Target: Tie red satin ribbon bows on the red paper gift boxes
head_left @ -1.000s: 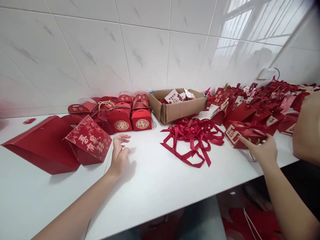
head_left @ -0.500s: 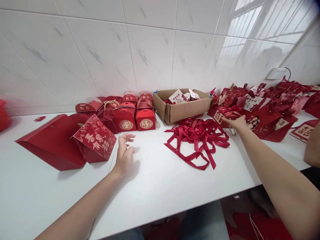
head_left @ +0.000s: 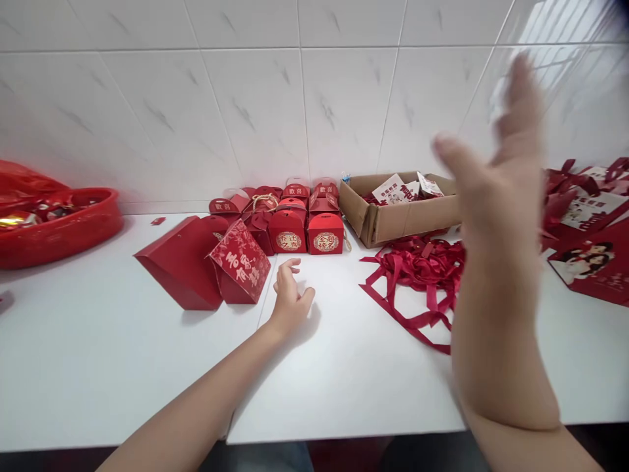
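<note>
My left hand (head_left: 288,297) rests on the white counter (head_left: 147,367), fingers loosely curled and apart, holding nothing. It lies just right of a red patterned gift bag (head_left: 239,263) lying tilted on a larger plain red bag (head_left: 179,261). My right hand (head_left: 496,190) is raised close to the camera, flat and open with fingers stretched up, empty and a little blurred. It stands in front of a heap of red ribbons (head_left: 417,275) and partly hides a cardboard box (head_left: 398,213).
Several small red gift boxes (head_left: 304,226) stand against the tiled wall behind my left hand. A red basin (head_left: 59,226) with shiny items sits at far left. Red bags with printed cards (head_left: 590,249) cover the right end of the counter.
My right hand left the red bags at the right and rose open in front of the camera. The view swung left, bringing the red basin in. My left hand stayed put.
</note>
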Motion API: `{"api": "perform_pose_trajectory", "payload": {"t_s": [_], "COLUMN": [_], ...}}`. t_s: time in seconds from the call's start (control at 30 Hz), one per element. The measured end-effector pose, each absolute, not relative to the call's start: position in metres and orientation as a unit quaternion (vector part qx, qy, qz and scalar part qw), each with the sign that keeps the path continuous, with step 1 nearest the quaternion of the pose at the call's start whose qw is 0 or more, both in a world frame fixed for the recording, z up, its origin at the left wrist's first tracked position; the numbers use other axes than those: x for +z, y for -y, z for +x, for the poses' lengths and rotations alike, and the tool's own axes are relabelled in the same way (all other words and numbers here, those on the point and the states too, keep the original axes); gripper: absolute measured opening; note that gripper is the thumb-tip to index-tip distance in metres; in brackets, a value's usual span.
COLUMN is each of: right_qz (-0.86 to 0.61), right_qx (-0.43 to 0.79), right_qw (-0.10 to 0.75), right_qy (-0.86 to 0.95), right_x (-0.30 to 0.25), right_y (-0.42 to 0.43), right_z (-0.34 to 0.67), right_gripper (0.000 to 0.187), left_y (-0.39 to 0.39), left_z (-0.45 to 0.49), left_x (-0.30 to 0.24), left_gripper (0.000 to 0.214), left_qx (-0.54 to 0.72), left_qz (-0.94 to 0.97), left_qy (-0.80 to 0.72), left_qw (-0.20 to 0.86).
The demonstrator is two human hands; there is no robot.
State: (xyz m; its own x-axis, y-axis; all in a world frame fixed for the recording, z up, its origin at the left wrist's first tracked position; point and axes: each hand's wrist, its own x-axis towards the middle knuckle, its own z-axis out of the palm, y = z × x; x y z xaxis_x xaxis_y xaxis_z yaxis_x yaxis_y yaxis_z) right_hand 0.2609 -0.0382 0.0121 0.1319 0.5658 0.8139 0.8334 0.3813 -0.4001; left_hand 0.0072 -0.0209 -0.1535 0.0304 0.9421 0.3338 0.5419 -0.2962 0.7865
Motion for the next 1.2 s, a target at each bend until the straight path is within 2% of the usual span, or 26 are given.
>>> {"api": "perform_pose_trajectory", "payload": {"t_s": [0.03,0.13,0.23,0.27,0.33,0.37,0.5,0.57,0.63,0.7,0.83,1.0,1.07,1.1,1.2], "right_qz": [-0.507,-0.478,-0.501,-0.511,-0.531,-0.539,-0.574,-0.588,-0.603,-0.637,-0.707,-0.727,-0.717,-0.718,-0.726], "right_qx": [-0.081,0.07,0.131,0.149,0.166,0.167,0.112,0.048,-0.017,-0.048,-0.008,-0.019,0.004,0.048,0.205], "right_qw": [0.565,0.5,0.415,0.402,0.399,0.405,0.472,0.508,0.505,0.456,0.343,0.333,0.318,0.27,0.042], "right_qy": [0.646,0.719,0.748,0.745,0.729,0.719,0.66,0.628,0.617,0.619,0.618,0.599,0.62,0.639,0.655], "right_x": [0.004,-0.039,-0.084,-0.093,-0.101,-0.099,-0.076,-0.067,-0.066,-0.073,-0.089,-0.066,-0.051,-0.045,-0.042], "right_y": [0.024,-0.027,-0.062,-0.068,-0.069,-0.068,-0.057,-0.056,-0.058,-0.064,-0.075,-0.059,-0.045,-0.039,-0.028], "right_z": [0.247,0.216,0.201,0.199,0.202,0.205,0.225,0.237,0.245,0.251,0.258,0.276,0.283,0.285,0.282], "right_gripper": [0.066,0.05,0.061,0.06,0.047,0.042,0.053,0.049,0.043,0.042,0.052,0.058,0.049,0.043,0.027], "left_y": [0.019,0.016,0.014,0.014,0.014,0.014,0.013,0.013,0.013,0.013,0.011,0.011,0.012,0.012,0.015], "left_z": [0.007,0.008,0.008,0.007,0.006,0.005,0.004,0.004,0.004,0.004,0.003,0.002,0.002,0.002,0.005], "left_x": [-0.154,-0.157,-0.16,-0.161,-0.162,-0.163,-0.163,-0.163,-0.163,-0.165,-0.168,-0.168,-0.166,-0.164,-0.16], "left_gripper": [0.048,0.051,0.052,0.052,0.05,0.049,0.051,0.053,0.054,0.055,0.054,0.057,0.059,0.06,0.063], "left_qx": [0.426,0.419,0.426,0.433,0.451,0.461,0.471,0.464,0.459,0.457,0.451,0.445,0.433,0.422,0.372], "left_qz": [0.678,0.678,0.673,0.672,0.665,0.66,0.645,0.651,0.66,0.666,0.667,0.679,0.702,0.721,0.792], "left_qy": [-0.553,-0.562,-0.557,-0.549,-0.53,-0.521,-0.51,-0.506,-0.501,-0.499,-0.508,-0.505,-0.497,-0.49,-0.466], "left_qw": [0.228,0.221,0.235,0.245,0.271,0.284,0.32,0.323,0.321,0.315,0.306,0.294,0.271,0.249,0.13]}}
